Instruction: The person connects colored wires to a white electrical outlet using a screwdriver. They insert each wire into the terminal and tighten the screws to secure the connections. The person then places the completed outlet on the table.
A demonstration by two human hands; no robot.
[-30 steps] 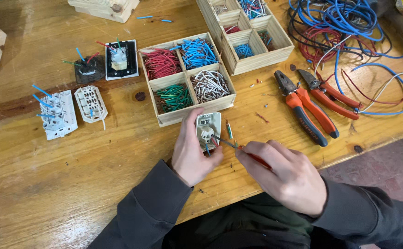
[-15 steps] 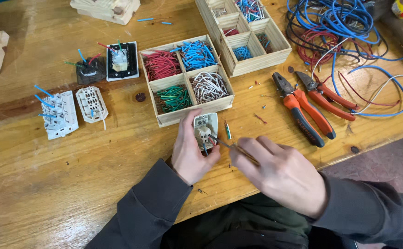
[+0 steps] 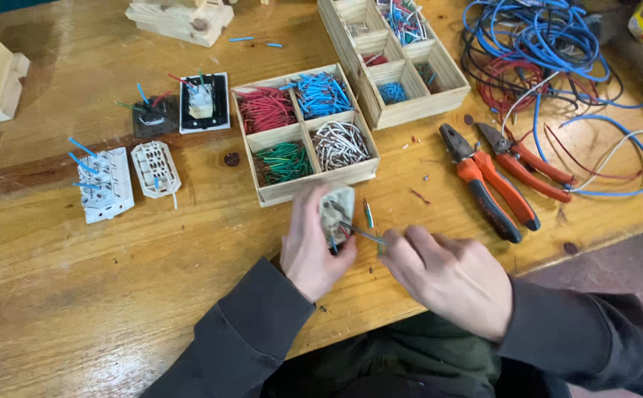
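My left hand (image 3: pixel 309 247) grips a small white socket module (image 3: pixel 336 211) upright near the front edge of the wooden bench (image 3: pixel 115 280). My right hand (image 3: pixel 450 278) is closed on a thin screwdriver (image 3: pixel 362 233) whose metal tip points left into the module's face. Short coloured wire ends stick out of the module near the tip. A short green wire piece (image 3: pixel 368 214) lies on the bench just right of the module.
A four-compartment wooden box (image 3: pixel 303 136) of red, blue, green and white wire pieces sits just behind my hands. A second divided tray (image 3: pixel 391 59) stands farther back. Two orange-handled pliers (image 3: pixel 487 180) lie right, beside tangled cables (image 3: pixel 550 51). Wired socket parts (image 3: pixel 104 184) lie left.
Both hands have shifted slightly, and the screwdriver tip has stayed at the module's face. The camera view moved a little.
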